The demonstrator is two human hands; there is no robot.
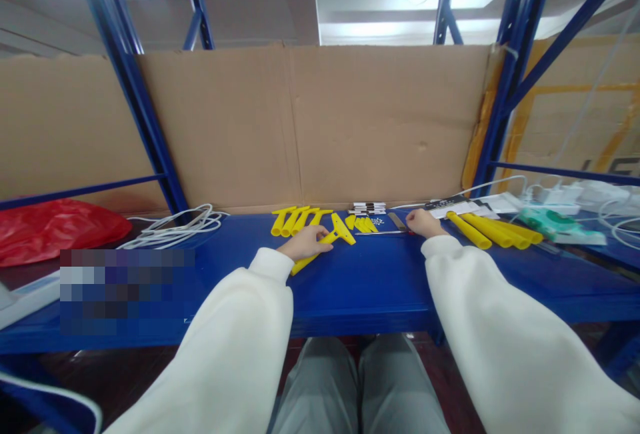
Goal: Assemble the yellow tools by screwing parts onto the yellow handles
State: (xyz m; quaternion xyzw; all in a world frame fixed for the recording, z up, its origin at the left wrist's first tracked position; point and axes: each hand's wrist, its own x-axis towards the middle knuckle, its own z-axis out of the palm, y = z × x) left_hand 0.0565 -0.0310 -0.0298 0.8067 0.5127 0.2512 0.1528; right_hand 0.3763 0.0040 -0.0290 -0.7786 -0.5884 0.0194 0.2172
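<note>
My left hand (305, 242) is closed around the handle of a yellow T-shaped scraper (343, 230), its wide head pointing right and away from me. Farther right, my right hand (423, 222) has its fingers pinched low over the table, at the red end of what looks like a screwdriver (383, 233); its thin shaft lies pointing left. Beside those fingers is a flat grey metal strip (397, 222). Between the hands lie small yellow pieces (363, 224) and a few tiny screws (377, 221). Behind the left hand several more yellow T-shaped pieces (300, 219) stand in a row.
Several yellow tubular handles (493, 231) lie right of my right hand, near a green package (560, 224) and white cables. Small black-and-white packs (367, 209) sit against the cardboard wall (350, 127). Coiled white cable (195, 224) and a red bag (65, 227) are at left on the blue table (360, 287).
</note>
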